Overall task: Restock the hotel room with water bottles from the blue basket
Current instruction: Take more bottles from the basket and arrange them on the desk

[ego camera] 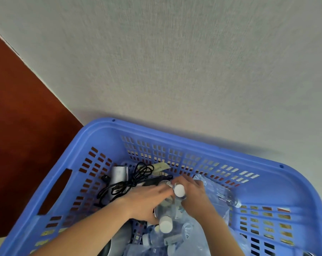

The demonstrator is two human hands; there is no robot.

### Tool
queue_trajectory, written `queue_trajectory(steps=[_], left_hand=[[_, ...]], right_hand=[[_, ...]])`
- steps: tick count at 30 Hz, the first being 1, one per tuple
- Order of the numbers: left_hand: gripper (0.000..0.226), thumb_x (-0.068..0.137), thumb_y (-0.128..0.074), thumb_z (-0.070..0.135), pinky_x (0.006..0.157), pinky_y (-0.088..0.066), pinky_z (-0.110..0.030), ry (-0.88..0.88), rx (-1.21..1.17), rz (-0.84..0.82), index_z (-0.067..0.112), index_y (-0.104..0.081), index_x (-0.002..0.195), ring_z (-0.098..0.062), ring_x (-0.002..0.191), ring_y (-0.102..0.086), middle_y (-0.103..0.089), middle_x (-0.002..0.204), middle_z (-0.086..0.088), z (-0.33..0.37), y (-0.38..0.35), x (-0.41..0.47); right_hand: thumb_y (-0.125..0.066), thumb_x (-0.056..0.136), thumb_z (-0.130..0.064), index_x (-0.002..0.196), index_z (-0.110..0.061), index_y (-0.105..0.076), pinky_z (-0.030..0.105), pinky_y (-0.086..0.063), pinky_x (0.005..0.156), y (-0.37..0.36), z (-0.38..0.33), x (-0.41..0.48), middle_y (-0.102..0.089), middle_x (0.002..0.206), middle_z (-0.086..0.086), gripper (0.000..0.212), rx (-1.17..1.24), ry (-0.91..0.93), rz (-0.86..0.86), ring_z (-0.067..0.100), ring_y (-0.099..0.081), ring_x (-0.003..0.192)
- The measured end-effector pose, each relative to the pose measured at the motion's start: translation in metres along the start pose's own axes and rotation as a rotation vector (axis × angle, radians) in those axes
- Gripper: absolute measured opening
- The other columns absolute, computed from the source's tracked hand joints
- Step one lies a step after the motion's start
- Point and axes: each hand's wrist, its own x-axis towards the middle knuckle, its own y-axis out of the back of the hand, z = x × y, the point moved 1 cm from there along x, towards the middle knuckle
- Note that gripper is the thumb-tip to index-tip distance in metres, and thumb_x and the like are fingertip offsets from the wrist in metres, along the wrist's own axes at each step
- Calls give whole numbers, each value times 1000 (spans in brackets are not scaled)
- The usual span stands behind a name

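Blue basket (156, 134) fills the lower half of the frame, tilted, with its slotted walls and a cut-out handle on the left side. No brand or writing is readable anywhere; small labels on the bottles low in the basket are blurred. Both hands are inside, near the basket's middle. Right hand (194, 194) has its fingers curled round the neck of an upright white-capped bottle (179, 190), cap facing the camera. Left hand (147, 202) lies just beside it, fingers reaching across toward that same bottle and over another clear shape; whether it is clamped on anything cannot be told. A second capped bottle (165, 225) sits just below the left hand, among more clear bottles heaped at the bottom centre. One clear bottle (223, 194) lies on its side right of the hands. A tangled black cable (130, 182) and a pale grey device (119, 173) sit in the basket's upper left. The basket's far rim sits close to a grey textured wall (175, 61); a red-brown panel (18, 126) is at left. Bare basket floor shows to the right of the hands.
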Motion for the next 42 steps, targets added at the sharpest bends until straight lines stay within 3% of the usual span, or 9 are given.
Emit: queue_trajectory(steps=[4,9,15,19,22,26,31,34,42], left_hand=[[77,80,-71,25,64,-43,-36,41,178,58,35,-21,138,-27,110,-54,-27,149,5,2,-20,1],[64,70,-54,66,80,-35,-32,104,89,229,48,-34,128,-13,107,-52,-51,128,18,2,-13,-2],[62,79,-69,51,104,-42,-30,280,-744,411,40,-45,135,3,122,-50,-57,129,25,2,27,-32],[36,87,-63,33,86,-46,-10,182,-1117,558,43,-57,121,10,112,-56,-63,120,25,43,85,-54],[37,75,-65,49,75,-54,-24,220,-1435,663,33,-69,108,-10,94,-70,-73,108,2,80,127,-71],[59,70,-55,64,63,-59,-37,68,-1727,566,13,-77,89,-27,67,-70,-71,78,-14,132,186,-102],[57,83,-51,56,66,-55,-37,-180,-1790,463,11,-72,111,-27,75,-68,-70,104,-18,199,231,-137],[54,83,-50,35,73,-56,-43,-306,-1813,334,7,-62,127,-32,88,-68,-64,123,-22,243,234,-164],[79,78,-71,52,91,-46,-36,-503,-1655,-11,7,-50,140,-26,99,-58,-57,126,-15,384,199,-217]], right_hand=[[-66,86,-10,139,-40,-41,30,-32,102,0,5,5,-46,140,-12,65,-55,-46,20,26,-37,126],[-75,80,-27,129,-36,-42,36,-44,89,4,10,1,-58,124,-4,60,106,-118,122,24,-45,120],[-84,72,-22,113,-23,-56,24,-45,76,58,-9,-17,-66,106,-13,49,670,-76,290,9,-62,100],[-79,76,-18,104,-24,-70,24,-53,76,119,-46,-49,-74,100,-2,31,1045,91,378,10,-69,94],[-78,74,-33,99,-22,-72,34,-57,76,165,-81,-74,-73,94,5,28,1273,139,446,16,-68,86],[-58,71,-58,104,-18,-68,35,-57,67,231,-123,-125,-74,91,9,53,1547,86,407,22,-71,76],[-74,71,-35,104,-7,-63,38,-55,71,281,-155,-228,-62,86,14,45,1785,231,224,28,-65,76],[-74,70,-19,115,-5,-53,40,-50,81,284,-165,-296,-53,97,15,51,1839,314,320,28,-58,85],[-63,78,-54,102,-10,-72,32,-53,80,246,-182,-465,-64,92,4,51,1961,315,807,18,-63,90]])
